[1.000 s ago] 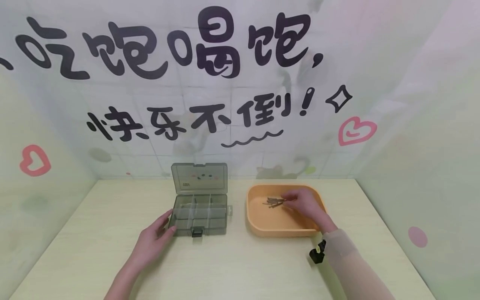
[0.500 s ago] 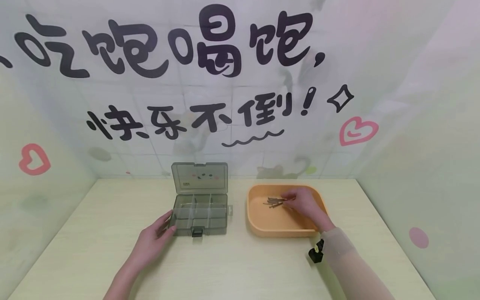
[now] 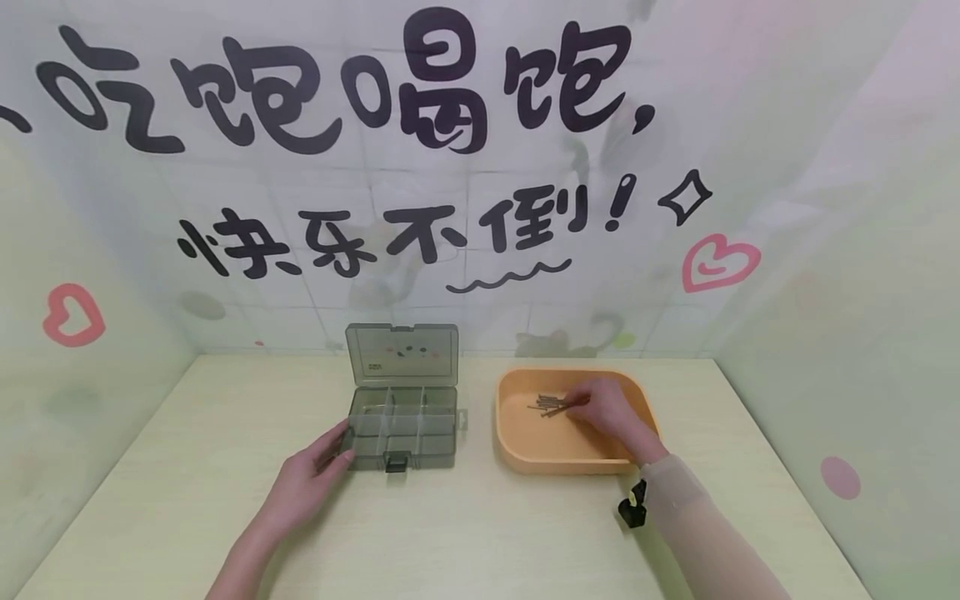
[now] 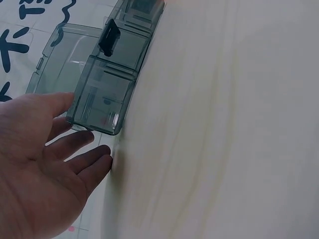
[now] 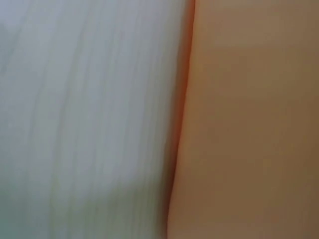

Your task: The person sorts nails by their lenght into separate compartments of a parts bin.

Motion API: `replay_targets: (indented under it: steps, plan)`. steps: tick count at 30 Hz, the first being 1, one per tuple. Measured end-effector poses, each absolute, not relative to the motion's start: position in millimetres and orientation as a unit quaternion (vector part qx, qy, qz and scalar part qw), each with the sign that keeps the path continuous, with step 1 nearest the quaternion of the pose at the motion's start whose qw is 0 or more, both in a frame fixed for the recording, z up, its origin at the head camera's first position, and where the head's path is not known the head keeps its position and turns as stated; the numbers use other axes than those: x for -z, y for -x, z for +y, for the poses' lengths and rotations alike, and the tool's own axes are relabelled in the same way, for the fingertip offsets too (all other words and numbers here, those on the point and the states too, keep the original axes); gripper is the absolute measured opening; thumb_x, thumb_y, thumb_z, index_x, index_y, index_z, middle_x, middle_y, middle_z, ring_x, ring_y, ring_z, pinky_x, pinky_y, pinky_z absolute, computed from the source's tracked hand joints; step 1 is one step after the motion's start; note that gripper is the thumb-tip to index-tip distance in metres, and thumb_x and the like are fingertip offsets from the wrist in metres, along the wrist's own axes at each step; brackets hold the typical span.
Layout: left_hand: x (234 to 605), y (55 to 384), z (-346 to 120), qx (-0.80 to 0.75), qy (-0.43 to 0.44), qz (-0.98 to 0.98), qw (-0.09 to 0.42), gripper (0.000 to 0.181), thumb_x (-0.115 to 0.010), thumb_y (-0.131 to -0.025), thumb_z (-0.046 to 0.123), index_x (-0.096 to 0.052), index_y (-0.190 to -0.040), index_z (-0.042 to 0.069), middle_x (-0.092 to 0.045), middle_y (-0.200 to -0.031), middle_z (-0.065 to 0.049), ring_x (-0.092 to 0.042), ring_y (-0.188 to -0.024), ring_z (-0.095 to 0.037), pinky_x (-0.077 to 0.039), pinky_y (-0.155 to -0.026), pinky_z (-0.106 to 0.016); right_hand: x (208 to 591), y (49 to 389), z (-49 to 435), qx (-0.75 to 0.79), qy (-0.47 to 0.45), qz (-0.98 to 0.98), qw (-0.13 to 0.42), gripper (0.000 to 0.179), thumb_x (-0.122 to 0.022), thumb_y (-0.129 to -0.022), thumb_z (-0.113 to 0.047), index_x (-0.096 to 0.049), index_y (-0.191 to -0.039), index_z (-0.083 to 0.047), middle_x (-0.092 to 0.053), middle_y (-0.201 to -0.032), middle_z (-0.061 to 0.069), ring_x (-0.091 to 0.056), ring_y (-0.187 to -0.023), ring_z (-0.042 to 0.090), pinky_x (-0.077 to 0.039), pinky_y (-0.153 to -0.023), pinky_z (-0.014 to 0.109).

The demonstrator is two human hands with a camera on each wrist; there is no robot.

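A grey see-through compartment box (image 3: 401, 425) stands with its lid up, left of the middle in the head view. At its left end rests my left hand (image 3: 303, 487), thumb near the front corner; in the left wrist view the relaxed fingers (image 4: 82, 142) touch or lie close to the end wall. To the right is an orange tray (image 3: 517, 437) with a small pile of thin dark nails (image 3: 547, 402). Inside it my right hand (image 3: 606, 408) pinches a nail (image 3: 555, 410) by one end, over the pile; its fingertips are partly hidden.
The box's raised lid (image 3: 405, 357) stands near the printed back wall (image 3: 480, 321). A black clip-like device (image 3: 633, 507) is at the right wrist. The right wrist view shows only the pale table (image 5: 89, 119) and the blurred tray side (image 5: 244, 119).
My right fingers have shifted slightly, and a nail in them now slants out from the pile toward the front left. The left hand stays at the box.
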State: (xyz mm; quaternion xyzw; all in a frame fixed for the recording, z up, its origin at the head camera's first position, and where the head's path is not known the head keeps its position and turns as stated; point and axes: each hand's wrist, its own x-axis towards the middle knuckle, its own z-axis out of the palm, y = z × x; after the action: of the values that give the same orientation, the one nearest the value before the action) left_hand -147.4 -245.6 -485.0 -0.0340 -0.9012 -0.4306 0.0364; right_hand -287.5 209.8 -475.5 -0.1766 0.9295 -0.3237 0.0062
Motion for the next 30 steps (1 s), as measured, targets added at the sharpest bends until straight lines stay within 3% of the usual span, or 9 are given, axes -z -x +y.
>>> replay_targets:
  steps: [19,30]
  plan:
    - [485.9,147.7,-246.0,0.432,0.041,-0.9,0.044,0.055,-0.058,-0.107,0.019,-0.04,-0.153,-0.005,-0.05,-0.145,-0.032,-0.055,-0.129,-0.046,-0.05,-0.104,-0.049,475.2,286.8,208.0,0.296,0.185,0.937,0.023,0.004,-0.078,-0.085,0.002,-0.08,-0.088,0.001,-0.074,-0.088,0.005,-0.065,-0.086,0.023,-0.059,-0.082,0.045]
    - [484.3,148.2,-245.9,0.433,0.029,-0.9,0.035,0.056,-0.057,-0.108,0.022,-0.04,-0.154,-0.004,-0.048,-0.146,-0.032,-0.053,-0.131,-0.045,-0.048,-0.106,-0.048,475.3,287.0,207.3,0.262,0.259,0.93,-0.011,0.003,-0.08,-0.083,-0.001,-0.08,-0.086,-0.001,-0.072,-0.087,0.004,-0.065,-0.084,0.025,-0.058,-0.077,0.042]
